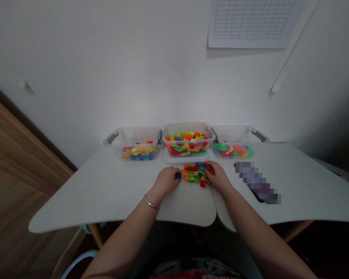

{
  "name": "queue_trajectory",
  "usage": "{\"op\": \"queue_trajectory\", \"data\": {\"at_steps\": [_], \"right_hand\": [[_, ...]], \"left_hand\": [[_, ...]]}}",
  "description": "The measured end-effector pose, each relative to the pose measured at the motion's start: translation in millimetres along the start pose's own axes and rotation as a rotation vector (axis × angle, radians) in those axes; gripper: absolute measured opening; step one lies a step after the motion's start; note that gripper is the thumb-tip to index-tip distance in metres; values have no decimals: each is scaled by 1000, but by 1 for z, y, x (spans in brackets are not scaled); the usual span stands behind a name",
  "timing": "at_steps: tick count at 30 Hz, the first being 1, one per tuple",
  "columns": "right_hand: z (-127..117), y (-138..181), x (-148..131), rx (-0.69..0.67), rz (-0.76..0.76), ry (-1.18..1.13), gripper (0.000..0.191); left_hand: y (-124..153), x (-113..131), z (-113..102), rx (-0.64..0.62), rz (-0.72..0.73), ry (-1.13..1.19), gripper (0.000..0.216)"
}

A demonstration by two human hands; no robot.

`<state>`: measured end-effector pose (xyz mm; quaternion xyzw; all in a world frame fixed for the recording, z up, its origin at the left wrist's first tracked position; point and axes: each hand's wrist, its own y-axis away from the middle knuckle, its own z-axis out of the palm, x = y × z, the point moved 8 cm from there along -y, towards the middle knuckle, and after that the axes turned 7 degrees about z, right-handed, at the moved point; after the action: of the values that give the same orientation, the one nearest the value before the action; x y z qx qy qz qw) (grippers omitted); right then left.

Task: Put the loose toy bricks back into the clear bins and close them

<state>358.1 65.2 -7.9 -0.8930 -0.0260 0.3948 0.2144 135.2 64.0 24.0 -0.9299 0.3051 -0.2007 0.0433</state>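
A small heap of coloured plastic building bricks [195,173] lies on the white table [110,190] in front of the middle bin. My left hand [166,179] rests at the heap's left side with its fingers curled round a blue brick [178,176]. My right hand [218,176] lies against the heap's right side, fingers bent onto the bricks there; whether it holds one is not clear. A thin bracelet [150,203] circles my left wrist.
Three clear plastic bins stand in a row against the wall: left bin [133,144], middle bin [188,142] and right bin [235,143], all holding coloured pieces. A blurred-out flat object [257,182] lies to the right. The table has a notch in its front edge.
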Motion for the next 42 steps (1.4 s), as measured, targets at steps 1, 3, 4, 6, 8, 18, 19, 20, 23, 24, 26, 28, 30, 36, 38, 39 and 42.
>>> {"op": "queue_trajectory", "data": {"at_steps": [1, 3, 4, 6, 8, 18, 19, 20, 23, 24, 26, 28, 30, 36, 38, 39, 42], "right_hand": [[0, 0, 0, -1, -1, 0, 34], [1, 0, 1, -4, 1, 3, 34], [1, -1, 1, -4, 2, 4, 34], [1, -1, 1, -2, 3, 3, 34], [1, -1, 0, -2, 3, 1, 34], [0, -2, 2, -9, 20, -3, 33], [0, -2, 2, -10, 22, -2, 33], [1, -2, 2, -13, 24, 1, 33], [1, -2, 3, -20, 28, 12, 34], [1, -2, 2, -19, 27, 13, 34], [0, -2, 2, -12, 28, 12, 33], [0, -2, 3, -10, 36, 10, 32], [0, -2, 3, -16, 43, 9, 32], [0, -2, 1, -22, 37, 9, 31], [0, -2, 1, -25, 36, 10, 31], [0, -2, 1, -27, 37, 10, 31], [0, -2, 1, -24, 44, 9, 31]], "left_hand": [[0, -2, 0, 5, -9, 2, 29], [1, -6, -1, 17, -34, -2, 28], [2, -8, -1, 19, -42, -6, 26], [2, -10, -1, 26, -50, -7, 24], [2, -11, -2, 50, -60, 38, 22], [-8, -3, -91, 662, 87, 263, 20], [-10, -5, -101, 728, 97, 220, 21], [-13, -7, -109, 773, 99, 180, 21], [-33, -19, -123, 833, 40, 171, 22], [-42, -26, -126, 848, 2, 210, 22], [-62, -35, -130, 848, -57, 260, 23], [-83, -39, -131, 804, -93, 252, 24], [-99, -42, -129, 721, -148, 145, 23], [-113, -43, -126, 537, -218, -112, 23], [-113, -43, -125, 524, -217, -126, 25], [-112, -43, -125, 527, -214, -128, 27], [-111, -42, -125, 535, -212, -117, 32]]}}
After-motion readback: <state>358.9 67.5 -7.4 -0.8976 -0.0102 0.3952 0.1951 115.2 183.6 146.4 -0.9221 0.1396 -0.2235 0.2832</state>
